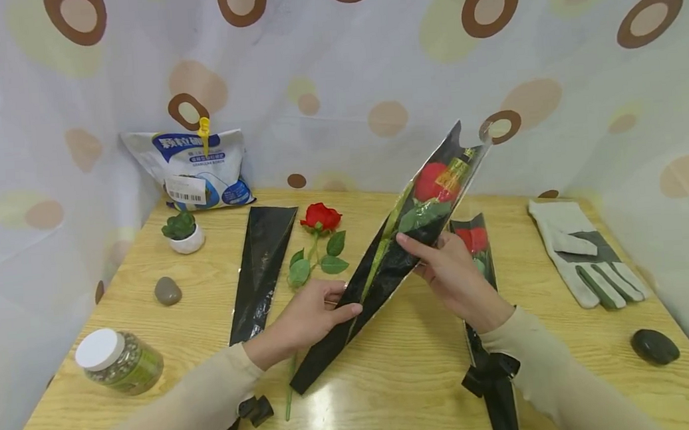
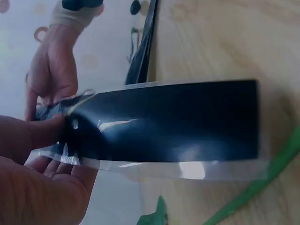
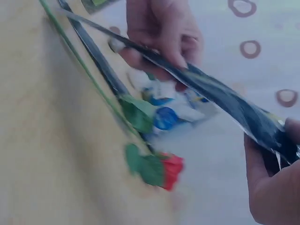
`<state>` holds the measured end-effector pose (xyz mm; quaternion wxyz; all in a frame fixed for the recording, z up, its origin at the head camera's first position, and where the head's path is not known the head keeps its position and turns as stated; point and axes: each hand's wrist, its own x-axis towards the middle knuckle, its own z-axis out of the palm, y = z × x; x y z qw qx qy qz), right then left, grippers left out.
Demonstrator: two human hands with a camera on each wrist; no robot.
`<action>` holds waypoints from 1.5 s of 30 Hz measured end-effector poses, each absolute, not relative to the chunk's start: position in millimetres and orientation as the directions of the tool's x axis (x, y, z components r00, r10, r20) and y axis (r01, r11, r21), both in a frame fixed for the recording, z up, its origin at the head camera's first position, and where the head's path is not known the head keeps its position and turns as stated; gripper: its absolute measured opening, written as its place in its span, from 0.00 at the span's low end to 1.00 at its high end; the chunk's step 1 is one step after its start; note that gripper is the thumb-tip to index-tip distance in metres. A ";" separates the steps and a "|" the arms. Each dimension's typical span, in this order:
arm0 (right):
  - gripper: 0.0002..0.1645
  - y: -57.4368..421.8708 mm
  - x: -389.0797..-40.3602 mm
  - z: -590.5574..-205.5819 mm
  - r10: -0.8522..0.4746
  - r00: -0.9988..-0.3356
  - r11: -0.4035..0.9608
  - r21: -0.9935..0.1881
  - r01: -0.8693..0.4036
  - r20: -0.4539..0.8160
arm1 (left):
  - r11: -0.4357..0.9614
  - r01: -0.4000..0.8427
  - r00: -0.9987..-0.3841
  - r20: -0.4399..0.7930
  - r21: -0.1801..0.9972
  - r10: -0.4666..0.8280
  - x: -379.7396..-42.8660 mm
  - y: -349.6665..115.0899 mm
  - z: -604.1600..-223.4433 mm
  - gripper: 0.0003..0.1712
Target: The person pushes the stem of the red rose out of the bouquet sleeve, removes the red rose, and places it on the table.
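A red rose (image 1: 430,181) sits inside a black flower sleeve (image 1: 379,276) with clear edges and a gold stripe, slanting up to the right above the table. My left hand (image 1: 311,314) pinches the sleeve's lower part, thumb on top. Higher up, just below the bloom, my right hand (image 1: 453,277) grips it with the thumb in front. The right wrist view shows the sleeve (image 3: 213,89) edge-on between both hands. Beneath lies a loose red rose (image 1: 322,216) with green leaves, beside a flat black sleeve (image 1: 264,267). Partly behind my right forearm lies another sleeved rose (image 1: 474,239).
On the left stand a lidded jar (image 1: 121,362), a grey stone (image 1: 168,291) and a small potted succulent (image 1: 183,233). A white-and-blue bag (image 1: 197,168) with a yellow clip leans at the back. To the right lie gloves (image 1: 584,251) and a black stone (image 1: 655,346).
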<state>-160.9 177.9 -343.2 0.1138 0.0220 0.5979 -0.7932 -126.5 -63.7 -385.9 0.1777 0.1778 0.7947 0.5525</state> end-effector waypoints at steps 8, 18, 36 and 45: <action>0.26 192.0 -157.3 -309.6 -0.100 -0.993 -0.396 -0.918 -0.020 0.065 | 0.386 0.304 -0.852 0.068 0.871 0.519 -120.2 -69.3 -365.7 0.19; 0.26 188.2 -144.5 -314.7 -0.006 -0.993 -0.443 -0.891 -0.100 0.115 | 0.363 0.481 -0.814 0.252 0.798 0.523 -118.4 -63.1 -358.8 0.29; 0.44 170.7 -134.0 -331.4 -0.057 -0.960 -0.378 -0.896 -0.234 0.275 | 0.401 0.490 -0.846 0.311 0.774 0.434 -115.2 -55.3 -348.3 0.10; 0.47 156.3 -121.4 -332.3 -0.032 -0.972 -0.151 -0.963 -0.224 0.231 | 0.379 0.507 -0.839 0.343 0.774 0.422 -115.2 -47.2 -342.3 0.15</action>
